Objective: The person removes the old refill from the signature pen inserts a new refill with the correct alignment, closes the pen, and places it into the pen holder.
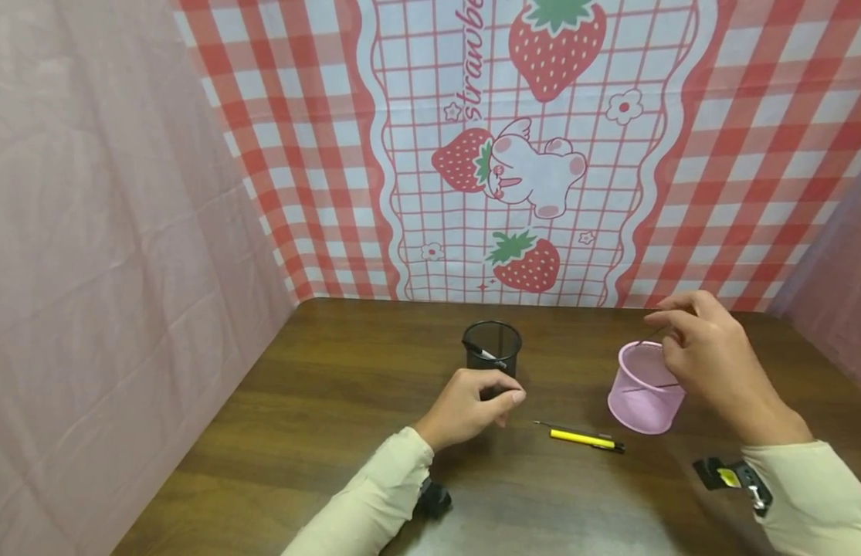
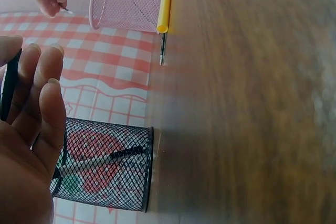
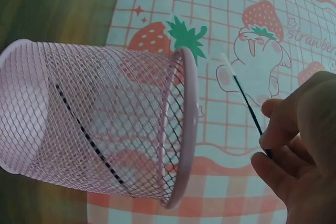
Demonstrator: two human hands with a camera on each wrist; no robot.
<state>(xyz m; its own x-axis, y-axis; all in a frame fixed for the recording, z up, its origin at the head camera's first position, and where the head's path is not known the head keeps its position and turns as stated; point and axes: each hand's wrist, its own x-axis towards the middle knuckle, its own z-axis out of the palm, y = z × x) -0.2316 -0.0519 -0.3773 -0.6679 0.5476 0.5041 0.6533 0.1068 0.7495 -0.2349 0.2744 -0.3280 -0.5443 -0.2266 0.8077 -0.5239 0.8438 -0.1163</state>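
Note:
My right hand (image 1: 715, 363) pinches a thin dark pen refill (image 3: 248, 98) with a whitish end, just above the rim of the pink mesh pen cup (image 1: 638, 415). Inside that upright cup another dark refill (image 3: 86, 135) leans at a slant. Near the front of the black mesh pen cup (image 2: 149, 177), my left hand (image 1: 468, 405) holds a slim black piece (image 2: 9, 87) between thumb and fingers; its kind cannot be told. A black-and-white pen (image 2: 89, 165) stands tilted in the black cup.
Between the cups, a yellow pen (image 1: 583, 439) with a black end lies on the brown table (image 1: 319, 401). Alongside it is a thin refill (image 2: 163, 51) with a metal tip. A strawberry-print cloth (image 1: 541, 154) hangs behind the table, and a pale pink curtain (image 1: 103, 232) on the left.

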